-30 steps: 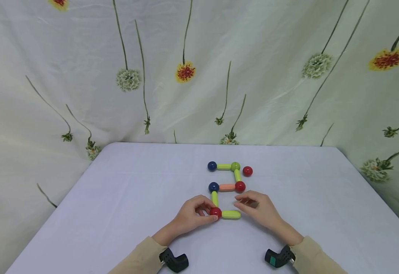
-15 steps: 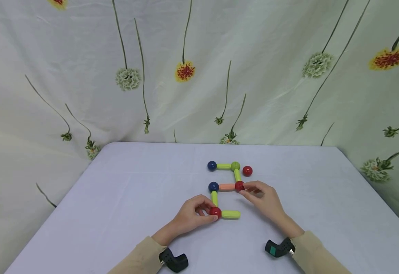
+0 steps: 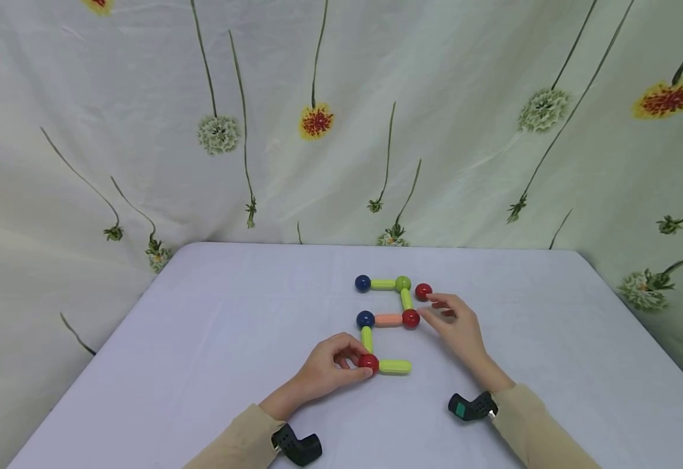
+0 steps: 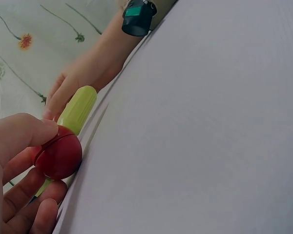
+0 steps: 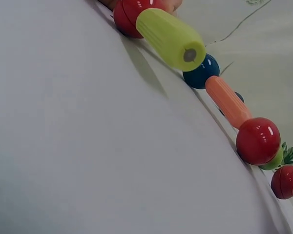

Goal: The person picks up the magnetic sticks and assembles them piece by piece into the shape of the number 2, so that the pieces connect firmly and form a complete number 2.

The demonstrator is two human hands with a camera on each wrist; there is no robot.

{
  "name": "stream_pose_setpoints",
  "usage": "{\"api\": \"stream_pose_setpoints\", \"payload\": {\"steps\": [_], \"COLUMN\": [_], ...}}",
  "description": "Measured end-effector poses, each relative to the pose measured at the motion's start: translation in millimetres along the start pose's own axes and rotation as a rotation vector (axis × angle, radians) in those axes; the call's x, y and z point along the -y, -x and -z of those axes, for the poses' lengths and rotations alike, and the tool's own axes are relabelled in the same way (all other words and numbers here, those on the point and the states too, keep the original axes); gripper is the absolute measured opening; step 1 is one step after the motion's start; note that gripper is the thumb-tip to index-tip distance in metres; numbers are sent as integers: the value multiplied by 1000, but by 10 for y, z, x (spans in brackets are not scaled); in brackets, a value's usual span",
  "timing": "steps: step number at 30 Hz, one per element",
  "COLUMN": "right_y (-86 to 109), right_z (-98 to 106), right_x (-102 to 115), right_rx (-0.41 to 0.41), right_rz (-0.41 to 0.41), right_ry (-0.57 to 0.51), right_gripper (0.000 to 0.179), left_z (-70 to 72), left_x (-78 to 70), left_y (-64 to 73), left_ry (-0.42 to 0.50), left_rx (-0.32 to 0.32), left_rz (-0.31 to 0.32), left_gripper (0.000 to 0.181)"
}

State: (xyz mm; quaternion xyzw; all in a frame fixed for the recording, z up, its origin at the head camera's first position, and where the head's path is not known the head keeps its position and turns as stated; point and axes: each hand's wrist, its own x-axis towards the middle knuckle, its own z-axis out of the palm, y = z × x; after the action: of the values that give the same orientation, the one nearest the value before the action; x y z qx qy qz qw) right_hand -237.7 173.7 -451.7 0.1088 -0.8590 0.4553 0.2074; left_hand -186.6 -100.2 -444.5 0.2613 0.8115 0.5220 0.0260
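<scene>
On the table, a zigzag of ribbed toy building rods and balls runs away from me. My left hand (image 3: 332,366) pinches the near red ball (image 4: 61,155) between thumb and fingers. From that ball a yellow-green rod (image 3: 395,367) points right; its free end shows a metal disc in the right wrist view. Another leads to a blue ball (image 3: 365,319), then an orange rod (image 3: 388,320) and a middle red ball (image 3: 410,318). My right hand (image 3: 457,324) reaches a loose red ball (image 3: 423,292), fingertips right at it, the thumb apart, beside the middle red ball.
Beyond the middle red ball, a short yellow-green rod (image 3: 406,299) joins a green ball (image 3: 403,283). One more rod (image 3: 383,284) ends in a far blue ball (image 3: 362,283). White cloth covers the table (image 3: 247,306); a flowered curtain (image 3: 459,163) hangs behind.
My right hand has moved away from me, from above the near rod, past the middle red ball, to the loose red ball. My left hand has kept its grip in place.
</scene>
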Motion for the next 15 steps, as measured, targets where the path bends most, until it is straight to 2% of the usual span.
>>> {"api": "stream_pose_setpoints", "payload": {"steps": [9,15], "right_y": [-111,-173], "right_z": [-39,-70], "right_x": [-48,-84], "right_rx": [-11,-4], "right_rz": [-110,-140], "right_ry": [-15,-9], "right_gripper": [50,52], "left_z": [-4,-5], "left_x": [13,18], "left_y": [0,1], "left_ry": [-12,-17], "left_rx": [-3,-3], "left_rz": [-2,-6], "left_gripper": [22,23]}}
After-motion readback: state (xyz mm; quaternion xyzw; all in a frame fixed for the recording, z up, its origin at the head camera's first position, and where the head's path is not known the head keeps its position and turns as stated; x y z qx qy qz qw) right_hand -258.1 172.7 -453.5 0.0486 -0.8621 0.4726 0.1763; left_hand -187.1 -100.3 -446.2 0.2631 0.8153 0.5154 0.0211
